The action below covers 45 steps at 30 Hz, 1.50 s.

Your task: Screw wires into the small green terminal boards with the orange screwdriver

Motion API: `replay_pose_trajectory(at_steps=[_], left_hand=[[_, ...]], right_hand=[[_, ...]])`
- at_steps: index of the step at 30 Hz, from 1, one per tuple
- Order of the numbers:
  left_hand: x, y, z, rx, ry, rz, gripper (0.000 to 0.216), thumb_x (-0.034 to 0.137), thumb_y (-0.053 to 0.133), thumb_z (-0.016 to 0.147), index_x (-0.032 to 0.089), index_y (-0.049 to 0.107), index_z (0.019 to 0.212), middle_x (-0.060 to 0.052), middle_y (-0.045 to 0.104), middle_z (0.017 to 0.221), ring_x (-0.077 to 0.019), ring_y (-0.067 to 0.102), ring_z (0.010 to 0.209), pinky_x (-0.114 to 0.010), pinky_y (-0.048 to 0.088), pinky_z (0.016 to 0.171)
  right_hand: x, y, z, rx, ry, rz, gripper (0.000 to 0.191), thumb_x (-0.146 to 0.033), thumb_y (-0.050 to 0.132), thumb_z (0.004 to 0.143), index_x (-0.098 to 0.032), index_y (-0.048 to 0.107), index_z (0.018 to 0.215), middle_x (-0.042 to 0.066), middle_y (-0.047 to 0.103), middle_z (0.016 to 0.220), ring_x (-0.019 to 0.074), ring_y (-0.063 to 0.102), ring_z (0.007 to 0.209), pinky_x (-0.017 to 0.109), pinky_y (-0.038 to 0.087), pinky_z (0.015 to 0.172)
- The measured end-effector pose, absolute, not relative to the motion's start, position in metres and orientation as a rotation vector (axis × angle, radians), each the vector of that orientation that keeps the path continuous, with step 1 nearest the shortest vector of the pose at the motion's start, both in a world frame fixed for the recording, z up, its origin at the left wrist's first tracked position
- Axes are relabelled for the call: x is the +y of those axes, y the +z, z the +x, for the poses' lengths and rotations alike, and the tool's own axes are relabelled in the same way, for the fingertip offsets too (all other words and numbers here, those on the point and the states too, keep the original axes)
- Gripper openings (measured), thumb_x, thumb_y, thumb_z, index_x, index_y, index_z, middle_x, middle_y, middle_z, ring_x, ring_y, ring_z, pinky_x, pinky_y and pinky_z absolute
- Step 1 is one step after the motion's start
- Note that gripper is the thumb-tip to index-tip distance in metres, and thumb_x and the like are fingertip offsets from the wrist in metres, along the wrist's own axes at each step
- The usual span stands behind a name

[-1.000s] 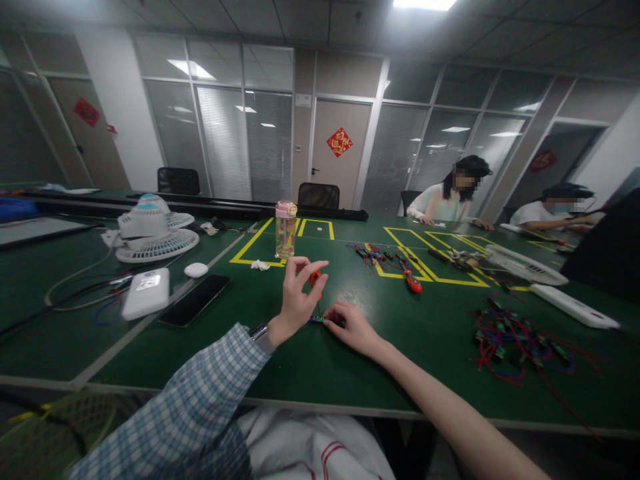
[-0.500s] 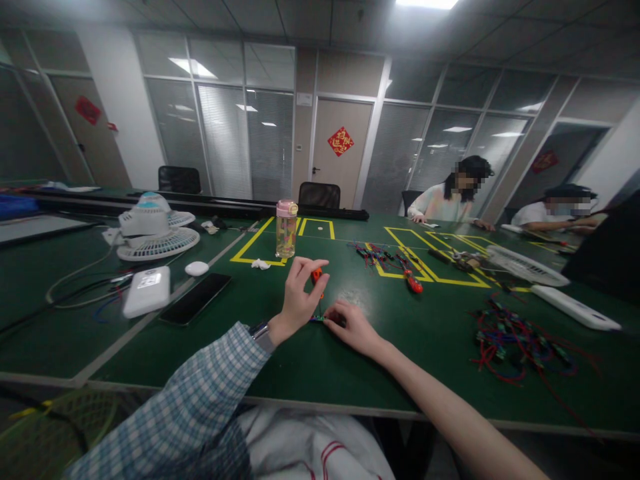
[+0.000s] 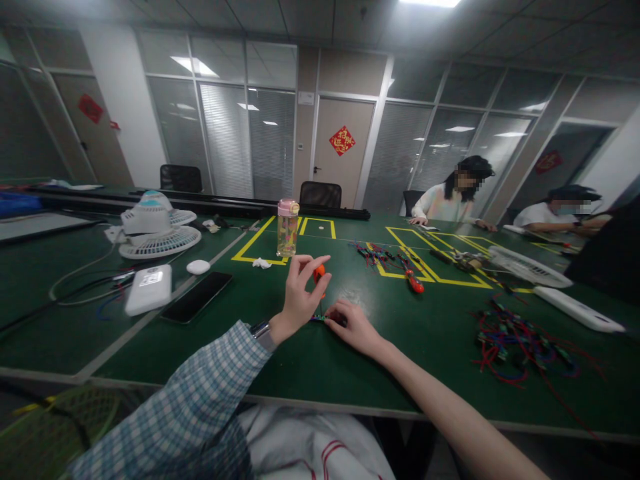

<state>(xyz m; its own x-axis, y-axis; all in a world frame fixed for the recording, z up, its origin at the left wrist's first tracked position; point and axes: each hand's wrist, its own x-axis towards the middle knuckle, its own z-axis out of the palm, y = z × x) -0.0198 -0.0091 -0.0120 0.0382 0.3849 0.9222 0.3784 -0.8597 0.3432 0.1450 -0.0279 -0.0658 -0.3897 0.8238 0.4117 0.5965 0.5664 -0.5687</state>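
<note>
My left hand [image 3: 299, 297] is closed around the orange-and-black handle of a screwdriver [image 3: 320, 271], thumb on the near side and index finger stretched over the top. The screwdriver stands upright, its thin shaft reaching down to a small green circuit board [image 3: 319, 319] on the table. Whether the tip sits in a screw is too small to tell. My right hand [image 3: 354, 325] rests low on the table, fingertips pinched on the board's right end and covering part of it.
A heap of small boards with red and blue wires [image 3: 520, 340] lies at right. Farther back are more wired boards [image 3: 377, 255] and a red-handled tool [image 3: 415, 283]. A bottle [image 3: 287, 230], phone [image 3: 197, 298], power bank [image 3: 149, 290] and fan [image 3: 160, 241] stand left. Two people sit across.
Both hands keep nearly the same place. My left fingers have shifted slightly around the screwdriver handle, and more of its orange shows. The whole view has moved a little.
</note>
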Motion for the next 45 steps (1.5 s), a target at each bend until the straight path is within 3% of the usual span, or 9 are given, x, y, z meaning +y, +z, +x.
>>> replay_pose_trajectory(at_steps=[5, 12, 18, 25, 32, 39, 45], left_hand=[[-0.0079, -0.0135, -0.0211, 0.714, 1.912, 2.231, 0.036, 0.02, 0.033, 0.097, 0.019, 0.05, 0.129, -0.006, 0.057, 0.103, -0.0155, 0.054, 0.094, -0.03, 0.045, 0.084], [-0.0063, -0.0147, -0.0205, 0.816, 2.036, 2.267, 0.028, 0.027, 0.054, 0.09, 0.021, 0.061, 0.116, -0.003, 0.048, 0.089, -0.0141, 0.051, 0.083, -0.027, 0.045, 0.076], [-0.007, -0.0147, -0.0212, 0.74, 1.934, 2.233, 0.036, 0.022, 0.034, 0.097, 0.019, 0.05, 0.13, -0.007, 0.055, 0.105, -0.0163, 0.054, 0.096, -0.031, 0.045, 0.086], [-0.0052, -0.0144, -0.0195, 0.767, 2.077, 2.262, 0.023, 0.025, 0.057, 0.089, 0.02, 0.063, 0.111, -0.002, 0.049, 0.088, -0.0133, 0.051, 0.082, -0.026, 0.046, 0.073], [-0.0069, -0.0141, -0.021, 0.751, 1.946, 2.277, 0.034, 0.02, 0.036, 0.096, 0.019, 0.053, 0.125, -0.006, 0.055, 0.102, -0.016, 0.054, 0.094, -0.031, 0.047, 0.084], [-0.0053, -0.0137, -0.0182, 0.808, 2.057, 2.255, 0.025, 0.024, 0.056, 0.089, 0.02, 0.06, 0.113, -0.002, 0.05, 0.089, -0.0133, 0.052, 0.081, -0.027, 0.047, 0.076], [-0.0077, -0.0131, -0.0205, 0.736, 1.923, 2.263, 0.034, 0.019, 0.036, 0.096, 0.018, 0.052, 0.126, -0.007, 0.056, 0.107, -0.0163, 0.054, 0.099, -0.03, 0.045, 0.088]], right_hand=[[-0.0275, -0.0661, 0.145, -2.128, 0.435, -1.133, 0.006, -0.01, 0.06, 0.079, -0.015, 0.063, 0.081, 0.0, 0.054, 0.074, 0.0123, 0.052, 0.064, 0.024, 0.042, 0.06], [-0.0268, -0.0665, 0.1457, -2.131, 0.426, -1.141, 0.007, -0.01, 0.061, 0.078, -0.015, 0.063, 0.081, 0.001, 0.056, 0.075, 0.013, 0.052, 0.066, 0.024, 0.042, 0.062], [-0.0258, -0.0684, 0.1464, -2.134, 0.428, -1.14, 0.006, -0.011, 0.06, 0.079, -0.015, 0.063, 0.082, 0.001, 0.056, 0.075, 0.0133, 0.053, 0.066, 0.024, 0.042, 0.062], [-0.0253, -0.0699, 0.1474, -2.13, 0.411, -1.125, 0.007, -0.011, 0.061, 0.078, -0.016, 0.063, 0.082, 0.001, 0.056, 0.076, 0.0127, 0.053, 0.066, 0.024, 0.042, 0.061], [-0.0266, -0.0676, 0.1465, -2.138, 0.415, -1.131, 0.006, -0.011, 0.06, 0.079, -0.015, 0.063, 0.081, 0.0, 0.055, 0.074, 0.0125, 0.052, 0.065, 0.024, 0.041, 0.061], [-0.0255, -0.0695, 0.1466, -2.135, 0.426, -1.134, 0.006, -0.011, 0.06, 0.079, -0.015, 0.063, 0.082, 0.0, 0.055, 0.075, 0.0129, 0.052, 0.065, 0.024, 0.042, 0.061], [-0.0264, -0.0677, 0.1458, -2.127, 0.432, -1.139, 0.006, -0.01, 0.061, 0.078, -0.015, 0.063, 0.081, 0.0, 0.055, 0.075, 0.0125, 0.051, 0.065, 0.024, 0.041, 0.061]])
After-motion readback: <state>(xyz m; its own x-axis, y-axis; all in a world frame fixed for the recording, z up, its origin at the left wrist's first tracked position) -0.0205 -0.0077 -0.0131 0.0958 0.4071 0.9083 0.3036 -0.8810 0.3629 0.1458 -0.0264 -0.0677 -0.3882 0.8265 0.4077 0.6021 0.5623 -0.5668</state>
